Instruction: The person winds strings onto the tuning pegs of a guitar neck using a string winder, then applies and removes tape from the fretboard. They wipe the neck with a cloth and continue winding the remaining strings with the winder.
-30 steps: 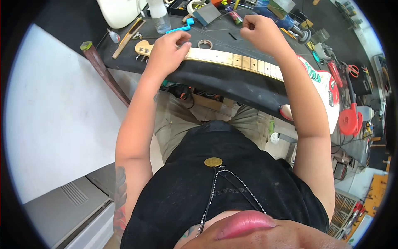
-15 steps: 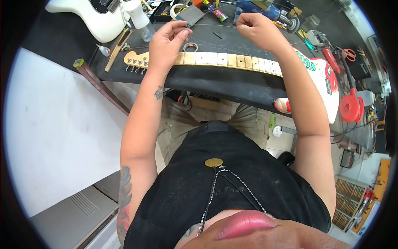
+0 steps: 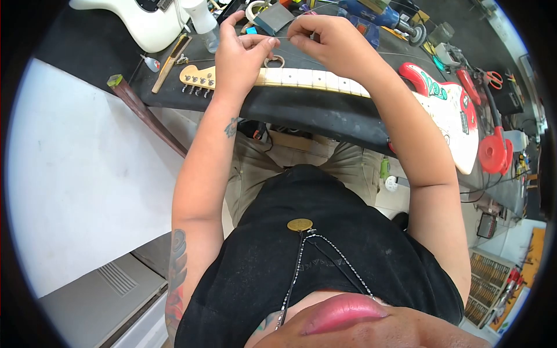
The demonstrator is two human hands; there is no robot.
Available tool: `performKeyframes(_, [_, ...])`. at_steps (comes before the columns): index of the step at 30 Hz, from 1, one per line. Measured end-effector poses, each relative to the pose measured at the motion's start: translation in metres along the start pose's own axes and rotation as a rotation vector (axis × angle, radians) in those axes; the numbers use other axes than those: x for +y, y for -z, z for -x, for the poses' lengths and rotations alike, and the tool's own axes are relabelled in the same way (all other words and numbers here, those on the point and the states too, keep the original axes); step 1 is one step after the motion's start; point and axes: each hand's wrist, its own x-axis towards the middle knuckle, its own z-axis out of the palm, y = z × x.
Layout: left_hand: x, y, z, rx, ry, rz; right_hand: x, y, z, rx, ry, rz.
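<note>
Between my two hands, above the bench, a thin guitar string [image 3: 283,38] is stretched. My left hand [image 3: 239,58] pinches one part of it between thumb and forefinger, with the other fingers raised. My right hand [image 3: 332,45] closes its fingertips on the string a short way to the right. Beneath both hands lies an electric guitar, its maple neck [image 3: 316,79] pointing left and its headstock [image 3: 197,79] carrying several tuning posts. The white and red body [image 3: 458,124] rests at the right, partly behind my right forearm. A tape ring [image 3: 281,60] sits just behind the neck.
A white guitar body [image 3: 152,29], a squeeze bottle [image 3: 200,17] and a brush [image 3: 172,61] lie at the left. A blue rotary tool [image 3: 380,14] stands at the back. Red-handled scissors [image 3: 493,78] and a red blower [image 3: 493,153] are at the right. A wooden stick [image 3: 139,107] leans on the bench's left edge.
My right hand has come left and nearer my left hand, from a fist to a fingertip pinch. My left hand has shifted slightly right, its fingers more spread. The string span between them is shorter.
</note>
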Motion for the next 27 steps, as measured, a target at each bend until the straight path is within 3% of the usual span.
performKeyframes(1, [-0.002, 0.0, -0.002, 0.05, 0.017, 0.016, 0.002, -0.002, -0.002, -0.007, 0.006, 0.0])
performKeyframes(3, [-0.016, 0.002, -0.012, 0.123, 0.054, 0.113, 0.009, -0.003, -0.004, 0.081, -0.179, -0.1])
performKeyframes(6, [-0.044, 0.021, -0.03, 0.182, 0.176, 0.152, 0.015, 0.002, -0.005, 0.135, -0.155, 0.031])
performKeyframes(7, [-0.042, 0.032, -0.035, 0.156, 0.124, -0.079, 0.022, -0.001, -0.007, 0.153, -0.129, 0.022])
performKeyframes(8, [-0.04, 0.045, -0.03, 0.111, 0.21, -0.021, 0.026, -0.005, -0.007, 0.158, -0.126, 0.025])
performKeyframes(10, [-0.026, 0.06, -0.018, 0.095, 0.136, -0.087, 0.024, -0.014, -0.007, 0.053, -0.132, -0.036])
performKeyframes(13, [0.002, 0.081, 0.012, 0.123, 0.176, -0.026, 0.019, -0.049, -0.01, -0.026, -0.091, -0.056])
performKeyframes(17, [0.001, 0.1, 0.052, 0.041, 0.141, -0.03, 0.0, -0.088, -0.018, -0.113, -0.038, -0.052])
performKeyframes(20, [-0.016, 0.106, 0.071, 0.144, 0.133, -0.204, 0.005, -0.103, -0.024, -0.121, 0.004, -0.014])
performKeyframes(23, [-0.022, 0.103, 0.079, 0.245, 0.121, -0.262, 0.012, -0.103, -0.028, -0.157, -0.081, -0.056])
performKeyframes(27, [-0.027, 0.095, 0.075, 0.241, 0.1, -0.302, 0.011, -0.098, -0.031, -0.199, -0.099, -0.071])
